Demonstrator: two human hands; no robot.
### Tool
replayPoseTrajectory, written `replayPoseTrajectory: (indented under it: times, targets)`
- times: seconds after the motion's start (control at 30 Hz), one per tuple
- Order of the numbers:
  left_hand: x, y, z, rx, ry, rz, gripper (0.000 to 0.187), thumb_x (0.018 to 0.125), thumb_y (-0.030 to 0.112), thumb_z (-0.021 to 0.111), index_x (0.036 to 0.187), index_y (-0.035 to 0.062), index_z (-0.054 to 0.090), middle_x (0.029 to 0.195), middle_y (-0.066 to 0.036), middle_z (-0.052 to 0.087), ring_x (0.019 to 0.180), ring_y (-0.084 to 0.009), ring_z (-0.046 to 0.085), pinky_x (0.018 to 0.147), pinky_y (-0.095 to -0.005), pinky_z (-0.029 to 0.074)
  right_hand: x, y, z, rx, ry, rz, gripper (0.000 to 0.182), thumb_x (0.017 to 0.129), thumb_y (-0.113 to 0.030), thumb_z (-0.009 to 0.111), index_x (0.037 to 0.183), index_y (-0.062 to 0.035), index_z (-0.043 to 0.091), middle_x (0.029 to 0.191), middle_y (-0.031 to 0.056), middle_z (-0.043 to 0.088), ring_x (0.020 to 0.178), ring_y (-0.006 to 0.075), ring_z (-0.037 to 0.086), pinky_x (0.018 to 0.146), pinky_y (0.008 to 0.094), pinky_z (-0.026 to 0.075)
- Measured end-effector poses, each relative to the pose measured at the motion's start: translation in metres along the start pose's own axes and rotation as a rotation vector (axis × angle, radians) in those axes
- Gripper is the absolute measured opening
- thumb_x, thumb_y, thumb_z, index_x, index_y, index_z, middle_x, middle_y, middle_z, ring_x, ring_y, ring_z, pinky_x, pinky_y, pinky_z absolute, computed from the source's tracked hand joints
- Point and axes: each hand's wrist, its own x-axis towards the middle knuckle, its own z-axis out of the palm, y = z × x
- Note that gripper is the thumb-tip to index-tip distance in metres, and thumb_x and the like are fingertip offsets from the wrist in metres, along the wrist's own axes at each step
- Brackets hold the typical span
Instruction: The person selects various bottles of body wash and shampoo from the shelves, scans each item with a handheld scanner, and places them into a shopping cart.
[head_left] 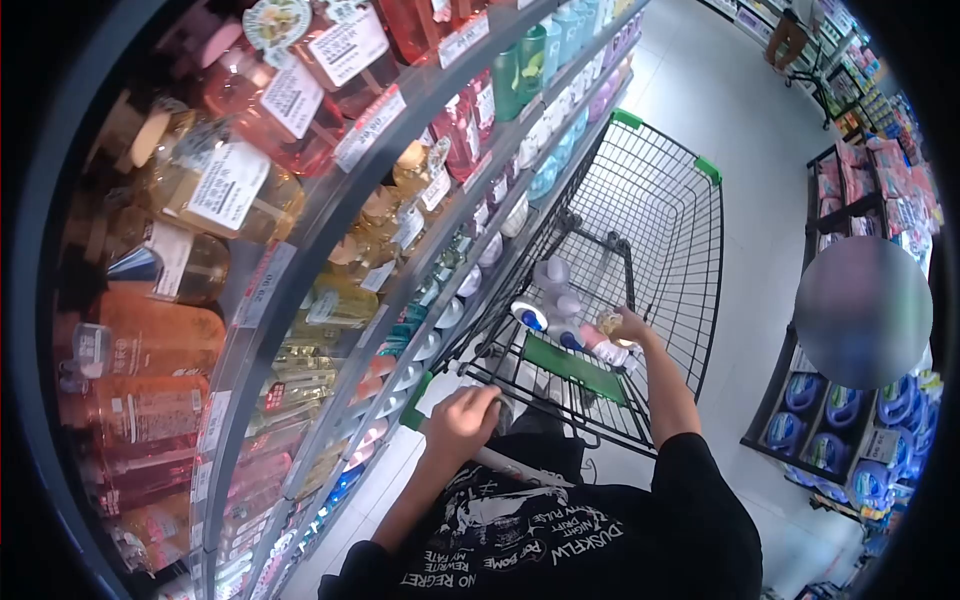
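My left hand [463,420] is closed at the left end of the shopping cart's handle [525,469], its fingers curled; the part under the palm is hidden. Inside the black wire shopping cart [690,255], my right hand [631,327] grips a small bottle with clear yellowish liquid [608,322]. Just below that hand lies a pink bottle [592,335]. Pale purple bottles [552,275] and a white container with a blue mark [528,316] are grouped on the cart's left side. A green panel [572,366] sits at the cart's near end.
Tall shelves [290,300] of pump bottles with price tags run close along the left, beside the cart. On the right stands a display rack [815,440] with purple-blue containers. Pale tiled floor [755,200] stretches ahead. Far off, a person [783,40] stands near another cart.
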Motion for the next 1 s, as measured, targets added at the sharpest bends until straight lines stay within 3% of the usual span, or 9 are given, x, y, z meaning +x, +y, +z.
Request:
replayPoseTrajectory:
  times: [0.1,0.17,0.2,0.3,0.43,0.6,0.7,0.83,1.0]
  targets:
    - [0.005,0.003,0.005,0.031,0.107,-0.135,0.020,0.079,0.012,0.066,0.099,0.0078,0.064,0.083,-0.008,0.065,0.077,-0.0281,0.064,0.066,-0.0391,0.053,-0.011,-0.016,0.007,-0.238,-0.135,0.102,0.089,0.059,-0.018,0.078,0.138,-0.0088,0.038,0.135,0.0231,0.047,0.121,0.0392,0.052,0.100,0.0404,0.046]
    - [0.005,0.003,0.005,0.100,0.039,-0.171,0.025,0.079,0.012,0.068,0.103,0.0073,0.064,0.089,-0.009,0.066,0.082,-0.0284,0.065,0.072,-0.0389,0.053,-0.013,-0.020,0.019,-0.351,0.005,0.218,0.081,0.062,-0.019,0.078,0.134,-0.0114,0.041,0.135,0.0217,0.046,0.121,0.0381,0.053,0.099,0.0429,0.047]
    - [0.004,0.002,0.006,0.116,0.026,-0.189,0.024,0.080,0.013,0.067,0.104,0.0081,0.064,0.089,-0.009,0.067,0.083,-0.0280,0.065,0.072,-0.0387,0.052,-0.016,-0.022,0.025,-0.379,0.078,0.243,0.069,0.071,-0.019,0.075,0.131,-0.0135,0.042,0.131,0.0198,0.049,0.118,0.0359,0.056,0.093,0.0446,0.050]
    - [0.007,0.003,0.005,0.146,0.001,-0.221,0.024,0.081,0.016,0.066,0.105,0.0084,0.064,0.090,-0.008,0.067,0.083,-0.0276,0.065,0.072,-0.0385,0.052,-0.009,-0.006,0.046,-0.357,0.290,0.176,0.058,0.075,-0.013,0.070,0.128,-0.0098,0.047,0.121,0.0237,0.055,0.110,0.0393,0.060,0.086,0.0483,0.052]
    - [0.010,0.003,0.005,0.161,-0.022,-0.235,0.024,0.082,0.017,0.066,0.105,0.0087,0.064,0.090,-0.008,0.067,0.082,-0.0272,0.065,0.072,-0.0382,0.052,-0.008,-0.002,0.047,-0.343,0.333,0.149,0.035,0.081,-0.010,0.062,0.116,-0.0097,0.055,0.114,0.0212,0.058,0.101,0.0400,0.063,0.082,0.0496,0.052]
    - [0.014,0.005,0.002,0.176,-0.025,-0.234,0.024,0.082,0.016,0.066,0.104,0.0085,0.063,0.089,-0.007,0.066,0.082,-0.0266,0.065,0.071,-0.0376,0.052,0.005,0.012,0.035,-0.285,0.452,-0.005,0.019,0.076,-0.011,0.063,0.094,-0.0042,0.063,0.084,0.0258,0.066,0.083,0.0434,0.065,0.072,0.0519,0.053]
    - [0.013,0.002,0.004,0.170,0.036,-0.164,0.023,0.082,0.014,0.064,0.104,0.0075,0.063,0.083,-0.007,0.064,0.077,-0.0259,0.064,0.068,-0.0379,0.052,0.002,-0.006,0.010,-0.313,0.389,0.002,0.015,0.076,-0.011,0.064,0.090,-0.0065,0.066,0.089,0.0228,0.067,0.087,0.0410,0.066,0.074,0.0490,0.055]
    - [0.012,0.001,0.004,0.120,0.058,-0.169,0.023,0.081,0.013,0.063,0.104,0.0068,0.062,0.083,-0.009,0.064,0.078,-0.0273,0.064,0.069,-0.0391,0.052,0.001,-0.018,-0.032,-0.263,0.365,-0.046,0.020,0.066,-0.013,0.069,0.084,-0.0040,0.067,0.085,0.0230,0.068,0.084,0.0367,0.068,0.075,0.0438,0.055]
    - [0.010,-0.005,0.004,0.073,-0.049,-0.173,0.033,0.083,0.021,0.065,0.113,0.0083,0.058,0.091,-0.011,0.066,0.084,-0.0318,0.064,0.075,-0.0437,0.052,-0.069,-0.096,-0.110,-0.257,0.262,-0.173,0.025,0.061,-0.019,0.069,0.080,-0.0027,0.069,0.073,0.0195,0.067,0.076,0.0333,0.068,0.074,0.0390,0.055]
